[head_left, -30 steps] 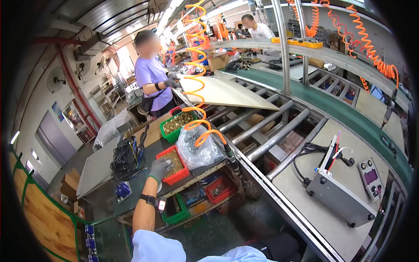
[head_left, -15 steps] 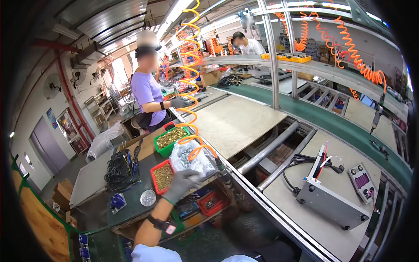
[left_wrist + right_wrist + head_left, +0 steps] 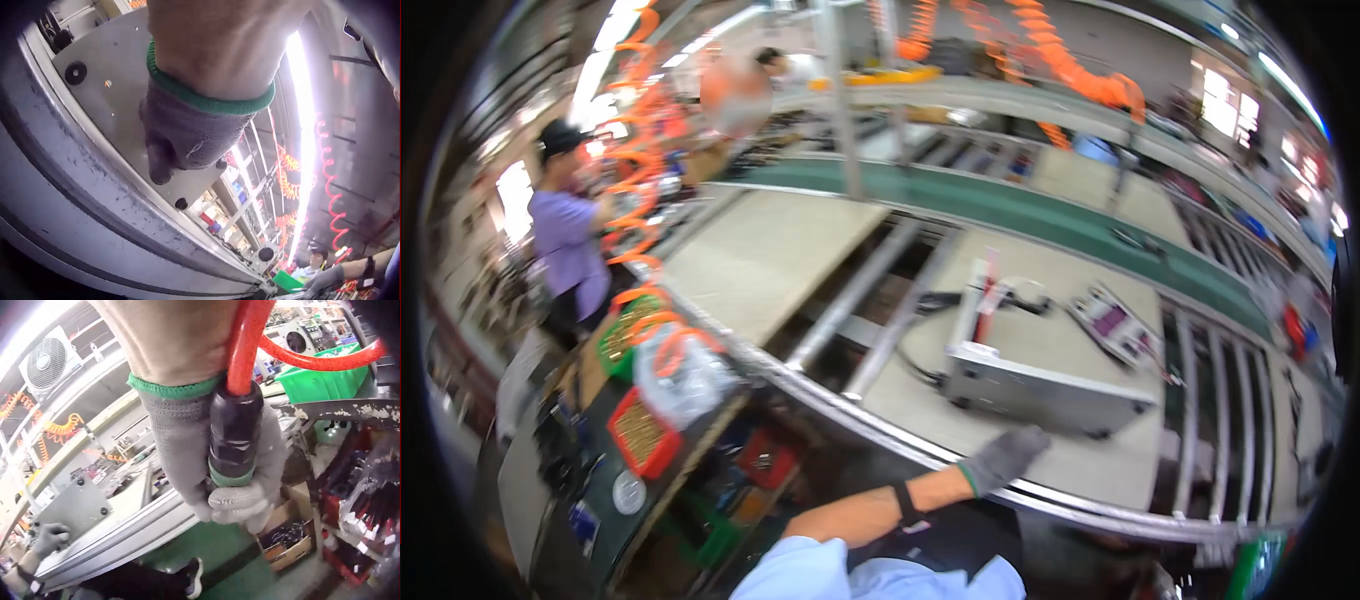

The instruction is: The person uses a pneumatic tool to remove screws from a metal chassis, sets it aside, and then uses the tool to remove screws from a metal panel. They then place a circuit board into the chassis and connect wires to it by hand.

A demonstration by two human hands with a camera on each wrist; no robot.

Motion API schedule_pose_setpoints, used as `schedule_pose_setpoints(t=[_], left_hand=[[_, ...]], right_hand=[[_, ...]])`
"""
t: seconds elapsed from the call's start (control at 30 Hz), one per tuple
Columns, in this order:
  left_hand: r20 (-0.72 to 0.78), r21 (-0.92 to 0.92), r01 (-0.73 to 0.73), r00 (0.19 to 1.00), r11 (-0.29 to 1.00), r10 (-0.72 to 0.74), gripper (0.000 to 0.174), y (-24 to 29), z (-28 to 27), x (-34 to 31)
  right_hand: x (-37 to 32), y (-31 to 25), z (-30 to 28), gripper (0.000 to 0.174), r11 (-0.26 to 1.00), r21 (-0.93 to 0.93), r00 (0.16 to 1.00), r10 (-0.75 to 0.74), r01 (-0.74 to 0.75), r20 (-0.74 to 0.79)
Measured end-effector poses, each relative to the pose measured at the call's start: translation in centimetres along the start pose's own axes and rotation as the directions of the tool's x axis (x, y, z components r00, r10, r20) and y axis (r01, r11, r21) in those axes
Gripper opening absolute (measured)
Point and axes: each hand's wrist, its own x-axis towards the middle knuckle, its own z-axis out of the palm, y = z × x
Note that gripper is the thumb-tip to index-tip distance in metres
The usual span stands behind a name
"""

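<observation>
My grey-gloved left hand point(image 3: 1012, 458) is at the near edge of the bench, just in front of a grey metal box point(image 3: 1050, 390). Its fingers look loosely bent in the right wrist view, with nothing seen in them. Seen from the left wrist, the glove point(image 3: 194, 128) overlaps the box's panel point(image 3: 119, 81), which has round black feet. My right hand point(image 3: 250, 481), gloved too, grips a black cylindrical air tool point(image 3: 234, 431) with a red hose point(image 3: 247, 350) entering its top. The tool's lower end is hidden by the fingers.
Beside the box lies a small panel with purple parts point(image 3: 1110, 325). Metal rollers point(image 3: 855, 295) and a pale board point(image 3: 765, 260) extend leftward. A red bin of small brass-coloured parts point(image 3: 643, 432) stands at left, near an orange coiled hose point(image 3: 635, 180). Another person point(image 3: 565, 235) stands far left.
The head view has swung right. My left hand has moved from the red bin, past the plastic bag, to the front of the metal box.
</observation>
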Motion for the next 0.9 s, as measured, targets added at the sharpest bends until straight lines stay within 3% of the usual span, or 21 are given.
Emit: schedule_pose_setpoints(t=[0.03,0.13,0.2,0.27,0.33,0.47,0.6,0.9], left_hand=[[0.025,0.002,-0.042,0.999,0.999,0.042,0.011,-1.1,1.7,-0.1],[0.118,0.107,0.006,0.993,0.994,-0.019,0.017,0.1,0.6,0.4],[0.172,0.071,0.070,0.982,0.995,-0.081,0.021,0.8,-0.5,1.1],[0.184,0.049,0.138,0.972,0.989,-0.145,0.017,1.4,-1.1,1.6],[0.143,0.016,0.142,0.979,0.990,-0.143,0.014,1.5,-1.2,1.6],[0.077,-0.049,0.211,0.975,0.976,-0.207,0.014,2.3,-2.2,1.7],[0.026,-0.117,0.357,0.934,0.927,-0.357,0.012,1.4,-3.1,0.9],[0.094,0.119,0.341,0.931,0.932,-0.353,0.014,2.7,-3.6,1.5]], right_hand=[[-1.5,-1.0,0.1,0.035,0.999,0.050,0.998,0.004,-0.007,0.056],[-5.3,-7.1,2.1,0.031,0.977,0.214,0.998,-0.016,0.001,0.068],[-5.9,-9.2,3.1,0.031,0.975,0.170,0.990,-0.142,0.144,-0.020],[-4.3,-10.9,4.8,0.039,0.915,0.402,0.993,-0.071,0.026,0.096],[-1.4,-12.7,6.7,0.039,0.923,0.366,0.990,-0.141,0.123,0.022],[3.1,-16.3,11.0,0.037,0.828,0.535,0.983,-0.182,0.168,-0.027],[5.6,-17.9,13.4,0.034,0.791,0.597,0.977,-0.205,0.135,0.051],[5.8,-19.3,14.0,0.032,0.804,0.591,0.981,-0.161,0.069,0.105]])
